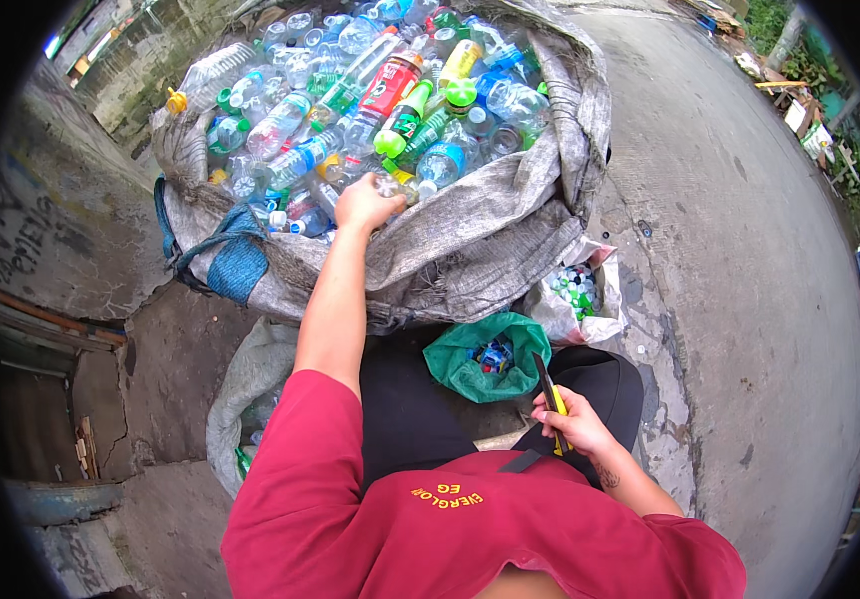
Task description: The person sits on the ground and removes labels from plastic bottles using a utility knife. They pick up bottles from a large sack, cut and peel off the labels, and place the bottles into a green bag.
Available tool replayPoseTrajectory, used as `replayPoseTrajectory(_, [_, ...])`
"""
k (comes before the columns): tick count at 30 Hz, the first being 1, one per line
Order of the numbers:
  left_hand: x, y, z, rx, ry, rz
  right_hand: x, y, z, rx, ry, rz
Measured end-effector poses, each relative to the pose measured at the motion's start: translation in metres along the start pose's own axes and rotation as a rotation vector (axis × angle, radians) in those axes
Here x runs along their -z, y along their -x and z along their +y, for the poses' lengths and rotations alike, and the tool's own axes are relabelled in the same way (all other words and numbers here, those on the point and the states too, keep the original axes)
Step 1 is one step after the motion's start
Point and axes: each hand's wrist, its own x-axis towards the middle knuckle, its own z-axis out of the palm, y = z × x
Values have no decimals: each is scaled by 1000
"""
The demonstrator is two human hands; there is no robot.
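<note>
My left hand [364, 204] reaches over the near rim of a large grey woven sack [475, 247] heaped with plastic bottles. Its fingers are around a small clear plastic bottle [391, 186] near that rim. Close to my lap, my right hand [576, 425] grips a yellow and black snap-off utility knife [558, 408], blade end pointing up and away from me. Just beyond it, between my knees, a green sack [452, 362] holds mostly blue caps [495, 355]. A white sack [603, 326] behind that contains green, white and clear caps [576, 288].
Another pale woven sack [239, 408] with bottles inside stands by my left leg. Left of it are cracked concrete ground [190, 374] and a concrete wall [85, 232] bearing writing. A concrete road [744, 299] runs along the right, with piled clutter [804, 120] at its far edge.
</note>
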Motion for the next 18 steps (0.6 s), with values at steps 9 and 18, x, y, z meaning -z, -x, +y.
replayPoseTrajectory(9, [26, 194, 30, -121, 1835, -291, -51, -39, -95, 566, -87, 54])
replayPoseTrajectory(18, [24, 269, 81, -238, 1632, -197, -89, -17, -128, 1015, 475, 122])
